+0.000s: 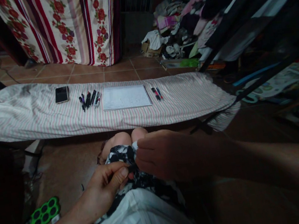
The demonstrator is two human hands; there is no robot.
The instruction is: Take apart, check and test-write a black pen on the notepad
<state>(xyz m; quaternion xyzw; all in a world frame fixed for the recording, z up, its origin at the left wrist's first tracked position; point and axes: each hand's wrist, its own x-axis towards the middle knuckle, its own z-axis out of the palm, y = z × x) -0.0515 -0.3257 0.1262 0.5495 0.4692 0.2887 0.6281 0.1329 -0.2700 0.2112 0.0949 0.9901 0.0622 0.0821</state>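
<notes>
Above my lap, my left hand (112,181) pinches a short, dark, pen-like thing (132,168) between thumb and fingers. My right hand (156,154) is closed just beside it, over the thing's other end; its fingers hide what they hold. A small whitish bit (135,145) shows at the upper edge of the right hand, too unclear to name. Beyond the hands, a spiral notebook (126,96) lies open on a striped cloth (76,122). Several pens (89,100) lie left of the notebook, and a few more pens (157,94) lie to its right.
A phone (61,95) lies on the cloth's left part. On the tiled floor at lower left is a green object with dark round cells (44,214). A flowered curtain (62,27) hangs behind. Clothes (181,26) are heaped at back right, beside dark slanting bars (260,86).
</notes>
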